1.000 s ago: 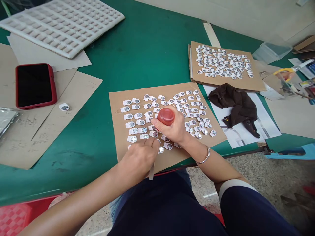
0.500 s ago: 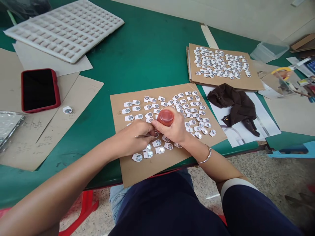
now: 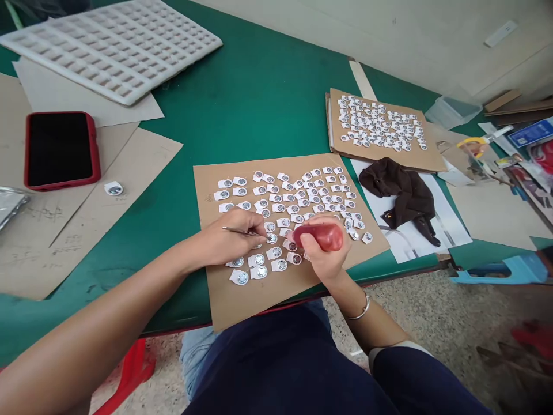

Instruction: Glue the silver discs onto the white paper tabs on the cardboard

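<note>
My left hand point(image 3: 228, 237) is closed around thin metal tweezers point(image 3: 235, 231), whose tips point at a small white tag with a round silver-and-black piece point(image 3: 271, 237) on it. In my right hand point(image 3: 325, 260) is a red squeeze bottle point(image 3: 326, 237), tilted so its narrow end faces left toward the tweezers. Under both hands lies a brown cardboard sheet point(image 3: 242, 302), covered with rows of similar white tags. Some of the tags are hidden behind my fingers. The bottle's tip is hard to make out.
A second cardboard point(image 3: 380, 151) with many tags lies at the back right, near a dark brown cloth point(image 3: 400, 187). A red-cased phone point(image 3: 60, 151), a single loose tag point(image 3: 113, 188) and a white gridded tray point(image 3: 116, 46) are on the left. Yellow-handled scissors point(image 3: 473, 144) sit far right.
My right hand has moved right and tipped the red bottle from nearly end-on to lying sideways. My hands are farther apart, and the tweezers show more clearly. The view has shifted slightly.
</note>
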The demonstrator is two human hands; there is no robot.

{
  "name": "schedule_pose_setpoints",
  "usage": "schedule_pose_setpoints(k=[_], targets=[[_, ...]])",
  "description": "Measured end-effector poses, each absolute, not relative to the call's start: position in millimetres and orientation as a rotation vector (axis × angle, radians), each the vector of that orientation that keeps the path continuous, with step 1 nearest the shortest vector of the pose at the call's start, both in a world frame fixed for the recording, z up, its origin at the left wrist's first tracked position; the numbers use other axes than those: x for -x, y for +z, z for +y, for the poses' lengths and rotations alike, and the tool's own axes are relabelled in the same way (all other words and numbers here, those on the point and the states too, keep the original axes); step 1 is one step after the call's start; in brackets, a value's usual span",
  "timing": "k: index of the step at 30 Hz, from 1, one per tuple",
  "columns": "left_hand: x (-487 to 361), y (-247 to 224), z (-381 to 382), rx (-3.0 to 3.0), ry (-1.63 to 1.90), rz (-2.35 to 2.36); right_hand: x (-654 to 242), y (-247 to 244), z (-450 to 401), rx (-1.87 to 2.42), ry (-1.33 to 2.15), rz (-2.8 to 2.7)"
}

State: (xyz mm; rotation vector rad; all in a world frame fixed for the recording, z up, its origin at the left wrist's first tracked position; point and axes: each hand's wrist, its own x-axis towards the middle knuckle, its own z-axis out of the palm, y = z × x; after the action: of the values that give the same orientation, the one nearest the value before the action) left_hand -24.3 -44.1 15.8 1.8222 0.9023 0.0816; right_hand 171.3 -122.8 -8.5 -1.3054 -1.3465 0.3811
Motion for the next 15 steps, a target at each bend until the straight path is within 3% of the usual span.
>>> schedule_pose_setpoints(k=[15], targets=[[25.0, 15.1, -43.9, -1.852, 0.093, 0.894, -168.3, -11.5, -122.4, 1.308, 0.438, -1.344]])
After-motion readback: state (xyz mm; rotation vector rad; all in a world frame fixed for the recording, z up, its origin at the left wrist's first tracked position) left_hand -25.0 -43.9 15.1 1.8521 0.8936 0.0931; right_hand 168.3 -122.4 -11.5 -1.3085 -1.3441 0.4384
